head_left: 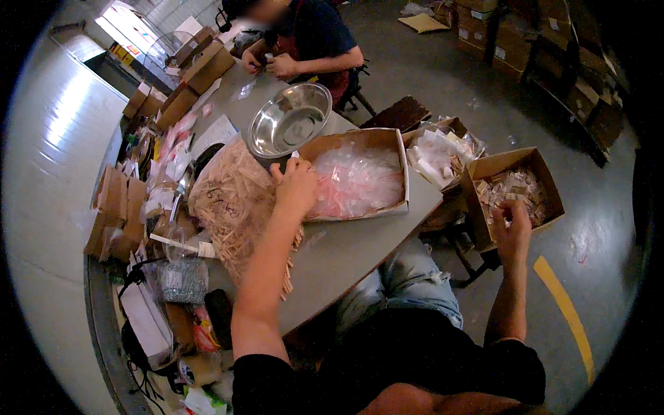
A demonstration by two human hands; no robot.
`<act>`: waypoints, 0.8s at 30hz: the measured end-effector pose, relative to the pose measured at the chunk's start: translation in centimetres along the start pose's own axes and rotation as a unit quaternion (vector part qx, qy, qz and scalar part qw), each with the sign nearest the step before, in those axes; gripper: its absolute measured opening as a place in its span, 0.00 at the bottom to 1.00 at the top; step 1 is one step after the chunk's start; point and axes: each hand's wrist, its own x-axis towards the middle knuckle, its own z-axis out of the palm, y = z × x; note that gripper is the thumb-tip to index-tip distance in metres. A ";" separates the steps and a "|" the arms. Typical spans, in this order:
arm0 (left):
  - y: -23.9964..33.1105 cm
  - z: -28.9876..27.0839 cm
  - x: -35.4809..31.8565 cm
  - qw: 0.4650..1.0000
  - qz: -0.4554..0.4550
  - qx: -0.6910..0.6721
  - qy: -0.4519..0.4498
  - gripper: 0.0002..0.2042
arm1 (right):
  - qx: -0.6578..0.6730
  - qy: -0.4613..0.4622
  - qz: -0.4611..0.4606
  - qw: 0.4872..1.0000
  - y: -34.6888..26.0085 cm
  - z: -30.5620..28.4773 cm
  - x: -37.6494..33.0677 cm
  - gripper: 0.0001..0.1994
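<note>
Seated at a grey bench [360, 256], our left hand [296, 185] rests curled, grasping nothing we can make out, on the rim of a shallow cardboard box of clear pink-tinted plastic bags [360, 181], while our right hand [513, 232] pinches small packets over a brown floor carton of packed pieces [513, 190], both within reach.

The single view comes from a camera worn on the person's head, looking steeply down over both outstretched arms. It sits close above the lap, with the table [360, 242] ahead of the left hand [296, 185] and the floor [595, 242] beyond the right hand [513, 232]. The fisheye lens bends edges toward the dark rim.
</note>
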 end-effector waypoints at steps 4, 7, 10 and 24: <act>0.3 -0.8 1.3 0.995 -0.042 0.001 -0.087 0.06 | 0.030 -0.082 -0.067 0.994 -1.6 1.7 -1.7 0.07; -0.6 -0.7 1.2 0.987 -0.089 -0.133 -0.019 0.07 | 0.061 -0.154 -0.135 0.977 -3.4 3.6 -2.5 0.09; -1.0 -1.5 0.8 0.962 -0.091 -0.256 0.019 0.08 | 0.088 -0.239 -0.173 0.951 -5.9 5.9 -3.1 0.10; -4.2 -2.7 -5.2 0.813 -0.257 -0.498 0.160 0.07 | 0.076 -0.392 -0.493 0.773 -20.8 19.6 -9.4 0.29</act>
